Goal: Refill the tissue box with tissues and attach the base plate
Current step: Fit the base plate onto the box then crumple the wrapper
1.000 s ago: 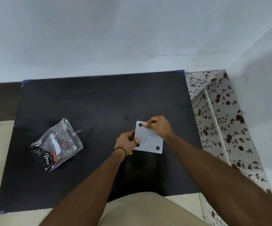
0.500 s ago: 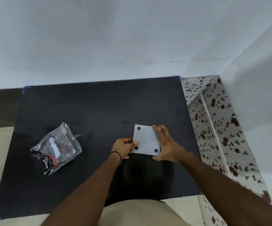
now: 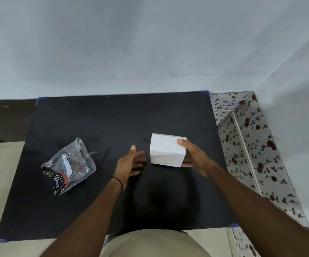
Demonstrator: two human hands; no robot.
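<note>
left fingers (image 3: pixel 140 160) released tissue box (image 3: pixel 166 152)

tissue box (image 3: pixel 166 151) base hidden, forearms cropped

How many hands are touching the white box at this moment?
1. The right hand holds the white box by its right side, thumb on top. The left hand is open and apart from it, just to its left, above the black mat.
</note>
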